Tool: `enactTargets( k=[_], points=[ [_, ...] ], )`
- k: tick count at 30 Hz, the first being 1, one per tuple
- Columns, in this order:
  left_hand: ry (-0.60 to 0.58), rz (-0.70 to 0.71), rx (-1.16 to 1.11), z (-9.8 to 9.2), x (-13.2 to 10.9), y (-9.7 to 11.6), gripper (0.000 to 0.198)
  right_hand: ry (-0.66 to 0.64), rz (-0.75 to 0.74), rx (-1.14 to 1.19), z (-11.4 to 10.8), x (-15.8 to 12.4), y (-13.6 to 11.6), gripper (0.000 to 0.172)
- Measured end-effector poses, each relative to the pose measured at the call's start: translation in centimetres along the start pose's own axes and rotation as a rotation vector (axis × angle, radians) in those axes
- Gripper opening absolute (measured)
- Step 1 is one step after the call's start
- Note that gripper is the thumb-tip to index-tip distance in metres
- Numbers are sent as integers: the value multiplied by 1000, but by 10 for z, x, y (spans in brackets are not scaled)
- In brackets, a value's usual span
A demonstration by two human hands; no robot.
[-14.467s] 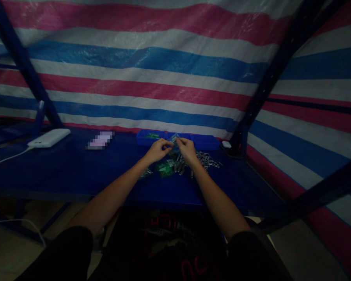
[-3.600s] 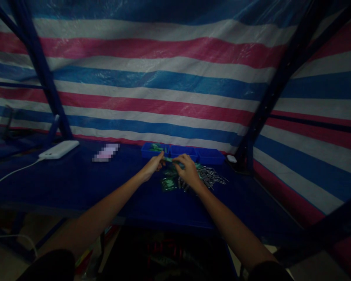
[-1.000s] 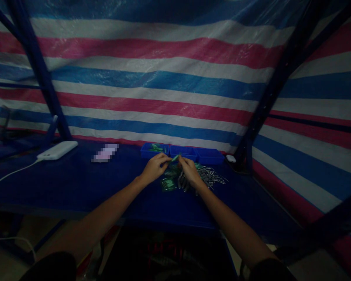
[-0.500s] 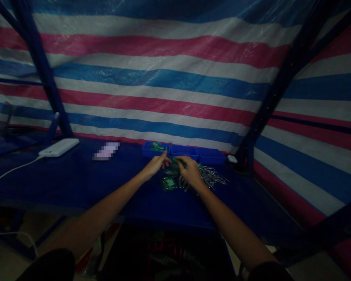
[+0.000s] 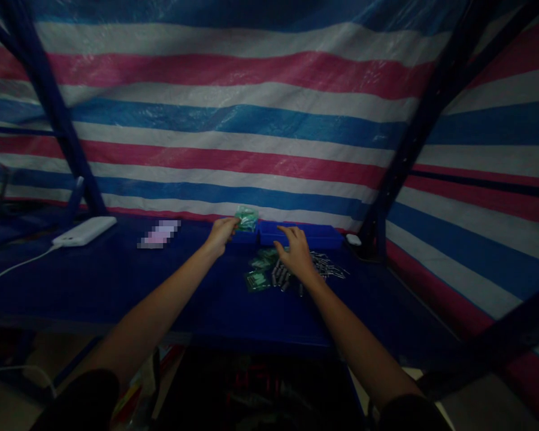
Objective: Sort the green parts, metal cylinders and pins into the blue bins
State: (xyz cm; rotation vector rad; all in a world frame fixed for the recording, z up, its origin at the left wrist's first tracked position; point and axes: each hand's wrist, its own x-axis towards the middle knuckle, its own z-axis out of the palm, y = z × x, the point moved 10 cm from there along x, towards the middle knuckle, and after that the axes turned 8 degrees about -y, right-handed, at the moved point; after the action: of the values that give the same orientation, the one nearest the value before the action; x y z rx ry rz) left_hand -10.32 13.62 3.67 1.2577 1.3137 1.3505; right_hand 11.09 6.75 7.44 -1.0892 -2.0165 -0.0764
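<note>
A striped pink, white and blue tarp fills the upper frame behind a dark blue table. A row of blue trays sits at the table's far edge in mid-frame, and a white power bank lies at the left. The left hand pinches a small green packet between thumb and fingers, above the leftmost tray. The right hand, with its fingers spread and holding nothing, is over a pile of metal pins and green pieces just below centre; whether it touches them cannot be told.
</note>
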Motion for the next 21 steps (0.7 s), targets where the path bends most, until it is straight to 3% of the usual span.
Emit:
enactTargets(
  k=[2,4,8,12,17,19,21],
  points=[
    [50,-52,41,-9,13,4,28,19,74,-5,-1,0,18,38],
    [-1,-71,191,-6,20,3,39,12,121,-11,3,-1,31,33],
    [-145,97,576,24,5,-7,45,-102,149,-30,23,-3,39,25],
    [-211,116,851,54,-18,-34,41,-193,142,-29,39,-6,33,25],
    [-242,159,789,72,-20,-33,15,-207,127,-4,43,-7,24,20],
    [-226,246,668,70,-23,-20,10,-201,148,54,41,-6,23,21],
    [-202,387,584,67,-32,-1,9,-219,231,181,42,-6,26,33]
  ],
)
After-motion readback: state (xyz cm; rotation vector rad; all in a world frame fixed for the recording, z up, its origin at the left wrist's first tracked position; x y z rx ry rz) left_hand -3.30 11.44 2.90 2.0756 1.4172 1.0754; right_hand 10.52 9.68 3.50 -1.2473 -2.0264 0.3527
